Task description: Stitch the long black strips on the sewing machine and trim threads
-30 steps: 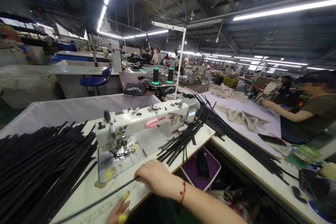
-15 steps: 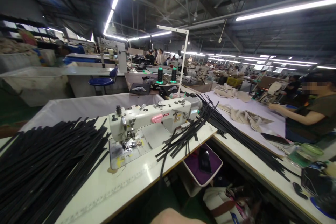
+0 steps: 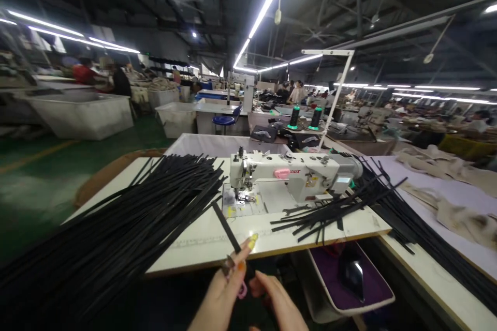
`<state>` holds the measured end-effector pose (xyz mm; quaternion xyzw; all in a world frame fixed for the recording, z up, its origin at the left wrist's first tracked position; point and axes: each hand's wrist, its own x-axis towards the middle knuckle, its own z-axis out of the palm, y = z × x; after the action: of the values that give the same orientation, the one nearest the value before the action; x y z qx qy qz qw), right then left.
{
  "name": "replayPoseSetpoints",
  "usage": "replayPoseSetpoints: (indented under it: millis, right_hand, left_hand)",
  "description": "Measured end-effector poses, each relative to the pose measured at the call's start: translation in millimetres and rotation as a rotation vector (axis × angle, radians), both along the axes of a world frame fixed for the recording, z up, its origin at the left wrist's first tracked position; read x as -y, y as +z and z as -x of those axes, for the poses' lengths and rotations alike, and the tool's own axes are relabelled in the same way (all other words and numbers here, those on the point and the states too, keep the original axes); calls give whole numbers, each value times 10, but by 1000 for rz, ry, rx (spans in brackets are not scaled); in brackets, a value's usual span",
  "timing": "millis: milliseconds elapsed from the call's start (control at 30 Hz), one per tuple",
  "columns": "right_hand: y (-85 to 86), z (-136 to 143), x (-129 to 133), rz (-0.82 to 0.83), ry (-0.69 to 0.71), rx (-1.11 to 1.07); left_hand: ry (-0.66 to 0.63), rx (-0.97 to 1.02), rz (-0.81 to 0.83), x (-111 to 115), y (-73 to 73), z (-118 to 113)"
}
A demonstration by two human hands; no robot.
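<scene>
At bottom centre my left hand pinches a black strip and pink-handled scissors; my right hand curls alongside, grip unclear. Lower right, a purple-lined bin holds a phone.

From where I stand, both bare hands are low in front of the sewing machine: the left hand pinching, its fingertips nearer the machine; the right hand just beside, fingers bent toward it.
</scene>
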<state>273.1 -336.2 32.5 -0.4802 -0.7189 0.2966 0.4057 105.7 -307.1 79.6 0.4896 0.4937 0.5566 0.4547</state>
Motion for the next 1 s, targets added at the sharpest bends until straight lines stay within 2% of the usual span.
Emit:
replayPoseSetpoints:
  millis: [100, 167, 333, 433, 533, 633, 767, 867, 933, 1000]
  right_hand:
    - [68, 406, -118, -29, -117, 63]
    - [87, 566, -209, -41, -168, 72]
    - [50, 718, -466, 75, -120, -4]
    - [8, 745, -619, 136, -109, -91]
    - [-30, 628, -800, 174, -59, -145]
    - [-53, 339, -1004, 312, 31, -190]
    - [-77, 44, -1208, 382, -70, -252]
    - [-161, 116, -1293, 409, -22, -149]
    - [-272, 250, -1337, 430, 42, -68]
    - [-414, 377, -1375, 443, 88, -39]
  left_hand:
    - [-128, 54, 22, 5, -98, -72]
    - [-136, 88, 51, -61, -194, -56]
    - [-118, 113, 166, -280, -490, 59]
    - [-137, 106, 196, -414, -601, 81]
    - [-141, 115, 203, -575, -606, 124]
    - [-89, 76, 189, -749, -563, 243]
    - [-48, 41, 223, -945, -556, 387]
    - [-123, 80, 205, -1097, -586, 394]
    - [-211, 94, 189, -1235, -611, 390]
    - [-265, 26, 135, -1406, -654, 420]
